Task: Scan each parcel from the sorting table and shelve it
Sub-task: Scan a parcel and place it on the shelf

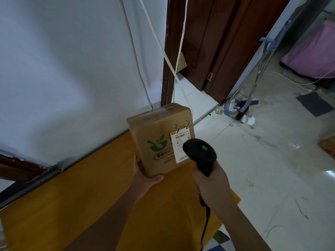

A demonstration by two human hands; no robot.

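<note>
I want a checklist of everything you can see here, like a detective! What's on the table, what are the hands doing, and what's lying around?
Surface: orange table against a white wall; bare where visible.
Job's things: cardboard parcel with a green logo, "3-2" handwritten on it, and a white shipping label; black scanner, green light lit, aimed at the label.
Clutter: mop and crumpled white scrap on the floor by the door.
Grippers: left hand holds the parcel's lower corner; right hand grips the scanner's handle.
Cables: black scanner cord hangs below the right hand; white cables run down the wall.
Surroundings: dark wooden door, tiled floor, pink cloth at far right.
</note>
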